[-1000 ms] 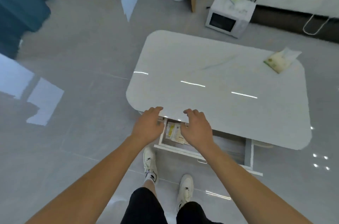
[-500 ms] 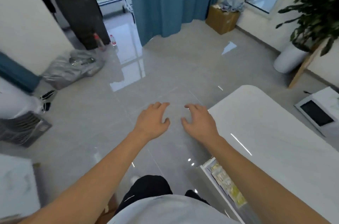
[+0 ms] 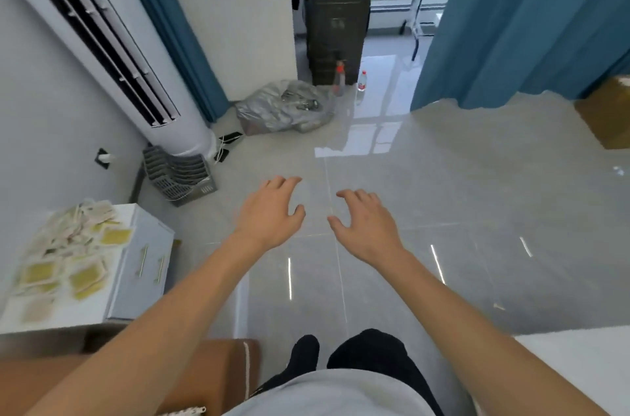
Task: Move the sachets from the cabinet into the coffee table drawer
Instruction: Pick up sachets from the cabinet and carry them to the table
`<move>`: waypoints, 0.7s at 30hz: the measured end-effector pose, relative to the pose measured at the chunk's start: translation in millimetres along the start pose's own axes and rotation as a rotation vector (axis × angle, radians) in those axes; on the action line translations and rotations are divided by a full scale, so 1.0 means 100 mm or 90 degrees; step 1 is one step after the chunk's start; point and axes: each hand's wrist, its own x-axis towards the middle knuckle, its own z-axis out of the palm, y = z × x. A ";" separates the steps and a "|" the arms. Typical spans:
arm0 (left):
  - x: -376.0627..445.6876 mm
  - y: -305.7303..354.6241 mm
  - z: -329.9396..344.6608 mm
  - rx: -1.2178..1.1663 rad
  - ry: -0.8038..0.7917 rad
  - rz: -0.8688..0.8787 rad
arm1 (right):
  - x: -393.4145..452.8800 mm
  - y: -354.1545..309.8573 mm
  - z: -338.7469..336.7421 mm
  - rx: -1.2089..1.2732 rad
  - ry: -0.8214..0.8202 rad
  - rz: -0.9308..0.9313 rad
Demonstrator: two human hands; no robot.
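Floor (image 3: pixel 443 197) | both hands empty (fingers loose) | sachets (image 3: pixel 68 255) on cabinet (image 3: pixel 136 279)

Sachets (image 3: pixel 68 262) blurred, cabinet (image 3: pixel 136 265) & coffee table (image 3: pixel 579 357) cut off by edges

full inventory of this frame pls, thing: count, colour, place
sachets: many, yellow and white, piled on the cabinet top, far left
cabinet: one, white, metal bar handles, lower left
air conditioner: one, white tower, upper left
grey basket: one, at the tower's foot
grey bag: one, on the floor by the wall
bottles: two, beside the dark stack
dark stack: one, black, top centre
curtains: blue, left and right
cardboard box: one, brown, right edge
coffee table: white corner, lower right
left hand: open, empty, over the floor
right hand: open, empty, over the floor
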 end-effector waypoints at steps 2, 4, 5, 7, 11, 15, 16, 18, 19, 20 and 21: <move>0.19 -0.37 -0.10 -0.008 0.025 -0.062 | 0.49 -0.26 0.12 -0.005 -0.027 -0.057; 0.36 -0.74 -0.19 -0.019 0.052 -0.128 | 0.96 -0.49 0.25 -0.005 -0.052 -0.111; 0.46 -0.91 -0.25 -0.020 0.064 -0.162 | 1.21 -0.61 0.32 -0.006 -0.064 -0.135; 0.66 -1.27 -0.36 -0.033 0.085 -0.237 | 1.68 -0.85 0.45 -0.002 -0.091 -0.188; 0.94 -1.90 -0.61 -0.061 0.153 -0.395 | 2.51 -1.45 0.69 -0.019 -0.172 -0.318; 0.89 -2.40 -0.79 -0.069 0.213 -0.537 | 3.14 -2.10 1.03 -0.048 -0.248 -0.459; 0.82 -2.53 -0.81 -0.071 0.217 -0.572 | 3.25 -2.28 1.15 -0.052 -0.268 -0.490; 0.64 -2.80 -0.81 -0.078 0.229 -0.640 | 3.43 -2.67 1.41 -0.058 -0.308 -0.551; 0.53 -2.95 -0.80 -0.083 0.239 -0.673 | 3.50 -2.88 1.56 -0.057 -0.326 -0.579; 0.43 -3.11 -0.77 -0.088 0.248 -0.702 | 3.56 -3.09 1.72 -0.057 -0.341 -0.605; 0.33 -3.27 -0.74 -0.093 0.257 -0.730 | 3.60 -3.31 1.89 -0.062 -0.355 -0.629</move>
